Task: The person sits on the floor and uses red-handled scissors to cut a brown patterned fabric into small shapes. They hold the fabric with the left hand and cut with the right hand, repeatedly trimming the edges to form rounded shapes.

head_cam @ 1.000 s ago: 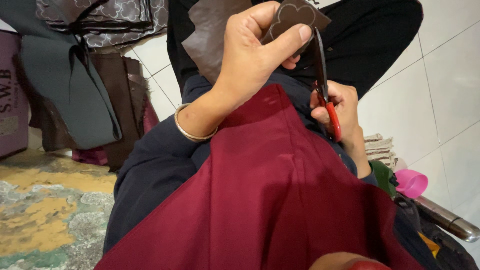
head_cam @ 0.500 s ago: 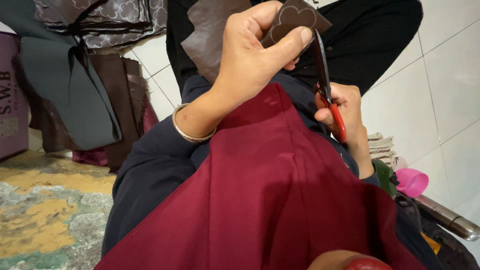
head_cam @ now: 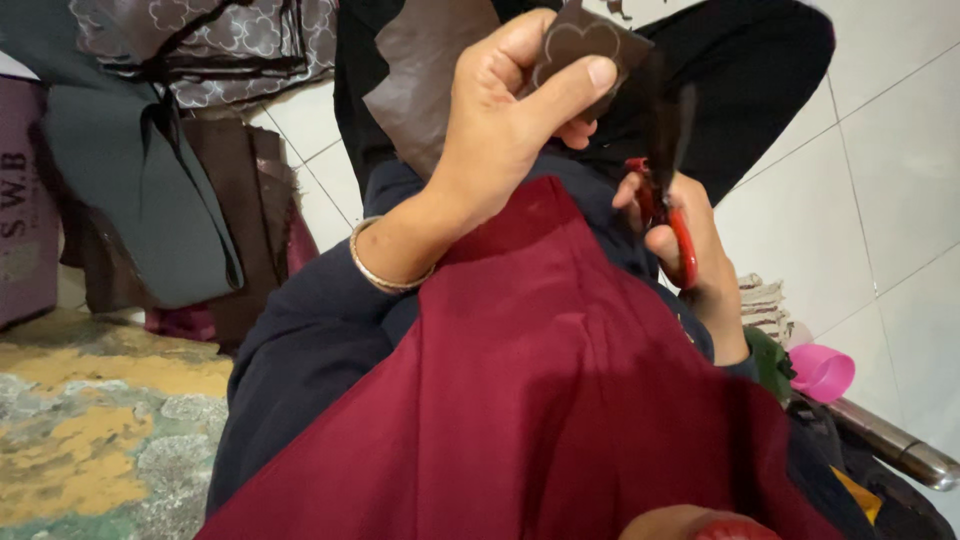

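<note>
The left hand [head_cam: 505, 130] pinches a brown fabric piece [head_cam: 580, 45] between thumb and fingers, holding it up above the lap. Just right of it, the right hand [head_cam: 690, 250] grips red-handled scissors [head_cam: 672, 170], blades blurred beside the piece's edge. Maroon cloth [head_cam: 560, 400] covers the lap below. Patterned fabric [head_cam: 230, 40] lies top left, a pink cup [head_cam: 822, 372] at right.

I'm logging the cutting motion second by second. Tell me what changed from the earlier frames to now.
Little changed. The right hand with the red-handled scissors shifted slightly, and the blades now look blurred beside the brown patterned fabric piece. The left hand tilted a touch, thumb and fingers pinching that piece as before. The maroon cloth on the lap, the bangle and the pink cup stayed put.
</note>
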`<action>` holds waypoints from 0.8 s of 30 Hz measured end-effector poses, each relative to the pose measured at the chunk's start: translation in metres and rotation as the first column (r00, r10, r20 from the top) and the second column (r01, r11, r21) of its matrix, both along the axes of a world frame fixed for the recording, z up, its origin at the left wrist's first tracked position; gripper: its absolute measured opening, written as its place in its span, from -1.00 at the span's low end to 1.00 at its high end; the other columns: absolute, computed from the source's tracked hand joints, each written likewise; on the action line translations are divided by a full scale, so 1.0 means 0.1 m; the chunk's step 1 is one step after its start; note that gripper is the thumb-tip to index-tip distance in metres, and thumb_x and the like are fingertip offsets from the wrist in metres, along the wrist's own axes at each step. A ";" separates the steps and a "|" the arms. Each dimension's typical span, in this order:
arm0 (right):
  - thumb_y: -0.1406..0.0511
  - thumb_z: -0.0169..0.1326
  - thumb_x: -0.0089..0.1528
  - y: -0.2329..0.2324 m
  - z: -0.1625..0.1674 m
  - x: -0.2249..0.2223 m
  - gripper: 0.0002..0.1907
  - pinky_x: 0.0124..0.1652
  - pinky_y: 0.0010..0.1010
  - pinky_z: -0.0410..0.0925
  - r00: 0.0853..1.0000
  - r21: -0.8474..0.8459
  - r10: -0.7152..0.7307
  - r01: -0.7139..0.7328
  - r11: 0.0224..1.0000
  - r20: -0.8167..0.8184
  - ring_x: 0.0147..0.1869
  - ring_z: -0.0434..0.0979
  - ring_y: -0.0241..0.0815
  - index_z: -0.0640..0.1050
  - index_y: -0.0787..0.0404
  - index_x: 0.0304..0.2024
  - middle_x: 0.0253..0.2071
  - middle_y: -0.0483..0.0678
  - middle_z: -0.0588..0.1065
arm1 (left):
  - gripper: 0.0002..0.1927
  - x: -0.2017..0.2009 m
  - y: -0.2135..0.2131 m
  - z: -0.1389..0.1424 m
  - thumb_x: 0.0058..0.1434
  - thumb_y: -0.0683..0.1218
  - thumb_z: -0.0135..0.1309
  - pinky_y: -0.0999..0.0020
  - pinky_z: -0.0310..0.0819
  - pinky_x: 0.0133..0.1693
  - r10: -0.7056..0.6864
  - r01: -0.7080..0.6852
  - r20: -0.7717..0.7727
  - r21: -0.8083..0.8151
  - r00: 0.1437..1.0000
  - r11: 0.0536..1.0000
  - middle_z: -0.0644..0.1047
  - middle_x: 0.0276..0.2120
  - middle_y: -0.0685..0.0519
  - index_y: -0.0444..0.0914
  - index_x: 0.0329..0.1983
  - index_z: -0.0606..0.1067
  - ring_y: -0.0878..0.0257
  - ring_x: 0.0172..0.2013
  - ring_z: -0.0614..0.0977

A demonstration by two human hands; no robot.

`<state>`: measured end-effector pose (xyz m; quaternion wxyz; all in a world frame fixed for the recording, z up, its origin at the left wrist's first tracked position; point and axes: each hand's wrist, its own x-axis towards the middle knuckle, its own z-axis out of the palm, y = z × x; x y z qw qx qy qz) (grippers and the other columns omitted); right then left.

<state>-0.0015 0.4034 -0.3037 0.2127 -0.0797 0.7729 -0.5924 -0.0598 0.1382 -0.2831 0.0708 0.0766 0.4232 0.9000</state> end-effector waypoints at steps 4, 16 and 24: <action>-0.55 0.03 -0.04 -0.09 0.03 -0.03 0.07 -0.23 -0.56 0.21 0.998 0.075 -0.016 0.020 0.997 -0.060 -0.25 0.32 -0.40 0.49 0.26 -0.11 -0.33 -0.22 0.35 | -0.87 0.03 0.03 0.03 0.42 -0.12 0.21 0.53 0.55 -0.28 -0.029 0.029 -0.013 0.005 0.999 1.000 0.56 -0.36 0.15 -0.29 -0.15 0.55 0.46 -0.37 0.56; -0.51 0.00 0.09 -0.31 0.41 -0.29 0.05 -0.15 -0.51 0.21 0.979 0.038 0.149 -0.145 0.989 -0.137 -0.16 0.31 -0.36 0.46 0.28 0.03 -0.21 -0.18 0.38 | -0.83 0.04 0.16 0.05 0.35 -0.14 0.29 0.52 0.62 -0.30 -0.054 0.049 -0.074 -0.062 0.996 0.997 0.62 -0.38 0.07 -0.30 -0.22 0.53 0.41 -0.38 0.66; -0.55 -0.11 0.08 -0.26 0.43 -0.33 0.07 -0.26 -0.50 0.23 0.968 0.072 0.206 -0.198 0.978 -0.144 -0.24 0.35 -0.33 0.50 0.31 -0.09 -0.31 -0.14 0.40 | -0.82 0.04 0.11 0.06 0.39 -0.15 0.28 0.54 0.58 -0.36 -0.111 0.110 -0.107 -0.014 0.988 0.994 0.61 -0.35 0.06 -0.32 -0.16 0.50 0.41 -0.43 0.63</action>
